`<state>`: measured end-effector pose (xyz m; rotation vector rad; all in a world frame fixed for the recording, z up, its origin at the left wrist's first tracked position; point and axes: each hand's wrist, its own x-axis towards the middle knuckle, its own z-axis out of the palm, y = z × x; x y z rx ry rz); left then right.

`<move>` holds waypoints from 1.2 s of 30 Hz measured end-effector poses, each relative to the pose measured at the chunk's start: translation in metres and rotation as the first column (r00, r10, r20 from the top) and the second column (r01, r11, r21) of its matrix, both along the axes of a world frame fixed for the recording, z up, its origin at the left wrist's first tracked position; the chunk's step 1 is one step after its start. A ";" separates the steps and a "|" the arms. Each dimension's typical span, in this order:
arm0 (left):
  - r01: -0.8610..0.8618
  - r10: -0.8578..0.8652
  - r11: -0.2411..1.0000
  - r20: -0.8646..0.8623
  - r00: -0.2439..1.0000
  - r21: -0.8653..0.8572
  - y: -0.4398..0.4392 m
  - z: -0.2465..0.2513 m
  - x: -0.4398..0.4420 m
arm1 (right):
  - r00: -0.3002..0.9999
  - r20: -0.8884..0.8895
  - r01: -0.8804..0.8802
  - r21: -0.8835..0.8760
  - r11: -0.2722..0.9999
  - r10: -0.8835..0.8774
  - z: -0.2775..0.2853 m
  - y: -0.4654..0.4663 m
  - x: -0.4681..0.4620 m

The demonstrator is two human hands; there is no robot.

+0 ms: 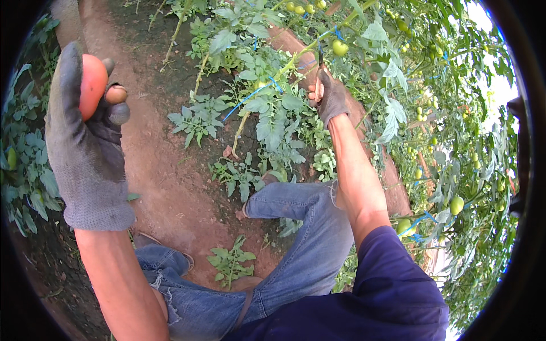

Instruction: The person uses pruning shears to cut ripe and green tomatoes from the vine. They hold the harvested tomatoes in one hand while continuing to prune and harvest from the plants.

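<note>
My left hand (87, 123), in a grey work glove with a fingertip bare, is raised at the left and closed around a ripe red tomato (93, 87). Farther off, at the upper centre, my right hand (328, 96) reaches among the tomato plants in a worn dark glove with bare fingertips. It grips a small tool (320, 62) with a dark, narrow tip; its kind cannot be told. The tip is beside a thick green tomato stem (290, 64) tied with blue twine (256, 91). A green tomato (340, 47) hangs just to the right of the tip.
Leafy tomato plants with green fruit (456, 205) fill the right side. More plants (36, 170) stand at the far left. A bare dirt path (153, 170) runs between the rows, under my legs in torn jeans (298, 238). A low leafy plant (231, 263) is between my feet.
</note>
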<state>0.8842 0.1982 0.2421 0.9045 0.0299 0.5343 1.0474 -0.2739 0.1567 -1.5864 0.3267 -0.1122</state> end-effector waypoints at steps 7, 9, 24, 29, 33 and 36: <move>-0.004 0.004 1.000 0.014 1.000 0.005 0.006 0.003 -0.004 | 0.973 -0.108 0.225 0.215 0.950 -0.206 -0.041 0.019 -0.030; -0.030 0.029 0.999 0.006 1.000 0.015 0.000 0.002 -0.005 | 0.988 -0.110 0.110 -0.029 0.994 -0.112 -0.043 0.029 -0.051; -0.062 0.061 0.998 -0.071 0.996 -0.021 -0.009 0.014 -0.003 | 0.896 -0.443 -0.009 0.082 0.997 0.044 -0.101 0.077 -0.091; -0.069 0.068 0.998 -0.071 0.995 -0.005 -0.010 0.011 -0.003 | 0.915 -0.403 0.190 0.423 0.886 -0.004 -0.119 0.098 -0.059; -0.093 0.093 0.996 -0.088 0.992 0.007 -0.006 0.010 -0.003 | 0.943 -0.307 0.268 0.479 0.836 -0.127 -0.137 0.111 -0.035; -0.086 0.086 0.996 -0.088 0.992 0.009 -0.003 0.010 -0.004 | 0.935 -0.305 0.315 0.476 0.821 -0.182 -0.138 0.116 -0.032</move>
